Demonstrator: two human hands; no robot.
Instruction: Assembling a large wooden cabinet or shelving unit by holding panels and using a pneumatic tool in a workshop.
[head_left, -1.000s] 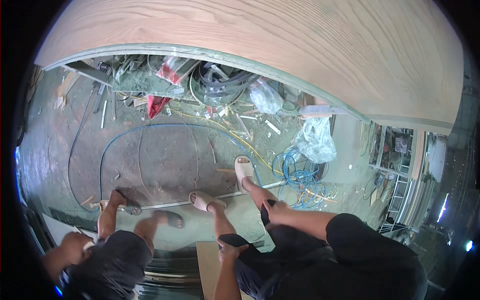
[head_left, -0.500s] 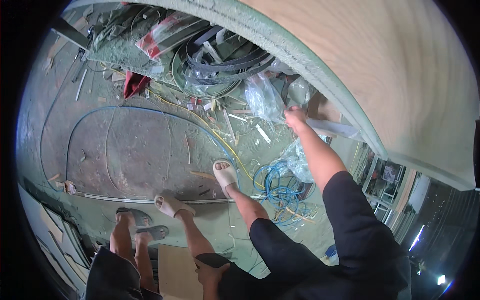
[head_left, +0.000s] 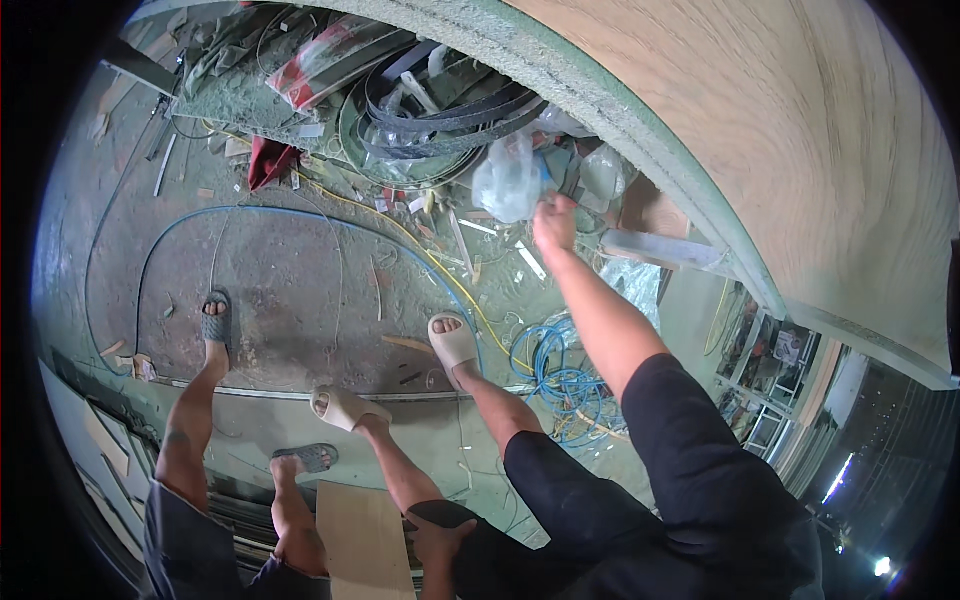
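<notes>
My right hand [head_left: 555,226] reaches out over the litter at the foot of a large curved panel, its fingers closed on the edge of a clear plastic bag [head_left: 505,182]. The bag is bunched up and hangs just left of the fingers. My left hand [head_left: 437,540] lies on my thigh, against the black shorts, and holds nothing. Beside the plastic bag is a heap with coiled dark strips [head_left: 450,125]. Another crumpled clear plastic sheet [head_left: 632,285] lies below my right forearm.
The curved panel [head_left: 800,170] with a wood-grain face fills the upper right. A blue hose [head_left: 565,375] lies coiled near my beige slides [head_left: 455,340]. A yellow cord [head_left: 400,228] crosses the floor. A co-worker's leg [head_left: 188,430] stands at left, beside a plywood board [head_left: 365,540].
My right hand has moved left with the plastic bag, which is now more bunched up. The co-worker has put one foot forward onto the brown floor area. My left hand stays on my thigh.
</notes>
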